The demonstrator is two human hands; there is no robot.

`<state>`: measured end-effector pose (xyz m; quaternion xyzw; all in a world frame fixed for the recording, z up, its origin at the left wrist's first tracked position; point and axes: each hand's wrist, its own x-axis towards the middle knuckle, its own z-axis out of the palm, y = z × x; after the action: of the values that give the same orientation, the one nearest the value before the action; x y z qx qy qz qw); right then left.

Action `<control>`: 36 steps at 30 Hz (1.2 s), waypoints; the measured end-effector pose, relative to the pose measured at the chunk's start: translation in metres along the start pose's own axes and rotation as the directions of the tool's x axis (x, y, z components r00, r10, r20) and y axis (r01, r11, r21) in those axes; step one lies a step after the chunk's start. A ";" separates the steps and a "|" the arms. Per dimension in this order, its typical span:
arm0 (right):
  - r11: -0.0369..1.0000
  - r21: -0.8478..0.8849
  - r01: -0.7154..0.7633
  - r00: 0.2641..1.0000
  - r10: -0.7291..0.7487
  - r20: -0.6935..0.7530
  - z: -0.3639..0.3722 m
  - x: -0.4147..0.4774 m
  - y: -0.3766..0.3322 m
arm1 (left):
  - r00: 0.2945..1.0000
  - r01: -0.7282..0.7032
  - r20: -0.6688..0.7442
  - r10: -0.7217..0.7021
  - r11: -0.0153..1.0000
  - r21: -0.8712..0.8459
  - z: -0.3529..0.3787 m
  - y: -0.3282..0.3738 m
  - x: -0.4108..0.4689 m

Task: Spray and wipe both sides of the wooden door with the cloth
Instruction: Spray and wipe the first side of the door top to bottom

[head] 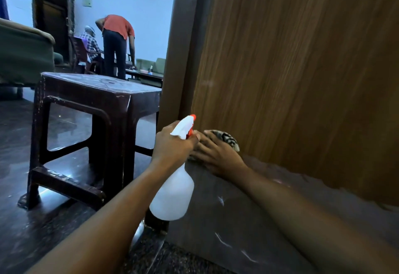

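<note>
The left hand (pixel 172 145) grips the spray bottle (pixel 174 193) at its neck, fingers curled around it. The right hand (pixel 218 156) presses the cloth (pixel 227 138) with spread fingers on the wooden door (pixel 302 68), low near its edge

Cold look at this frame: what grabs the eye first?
The white spray bottle with its red nozzle sits low centre, gripped by the left hand, nozzle towards the wooden door that fills the right side. Just right of it, the right hand presses a patterned cloth low on the door. A dark brown stool stands to the left.
</note>
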<state>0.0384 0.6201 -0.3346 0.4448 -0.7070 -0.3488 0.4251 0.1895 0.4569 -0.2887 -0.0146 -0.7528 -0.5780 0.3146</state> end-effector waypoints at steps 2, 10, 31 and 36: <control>0.999 -0.006 0.039 0.999 -0.039 -0.005 -0.002 -0.033 0.010 | 1.000 -0.003 0.015 0.003 1.000 -0.009 -0.001 0.002 -0.004; 0.897 0.131 -0.422 0.896 0.434 -0.091 -0.028 0.026 0.005 | 0.999 0.031 0.031 -0.030 1.000 -0.005 0.011 -0.003 -0.014; 0.994 -0.016 -0.106 0.989 0.107 0.103 0.017 -0.127 -0.031 | 0.977 0.033 0.213 -0.022 0.998 -0.046 0.102 -0.009 -0.049; 0.960 0.000 -0.279 0.958 0.278 0.071 0.002 -0.223 -0.017 | 0.970 0.075 0.235 -0.060 0.996 -0.054 0.126 0.001 -0.066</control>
<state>0.0967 0.8204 -0.4146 0.3306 -0.7788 -0.2973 0.4425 0.1852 0.5910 -0.3369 -0.0665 -0.7662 -0.6058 0.2037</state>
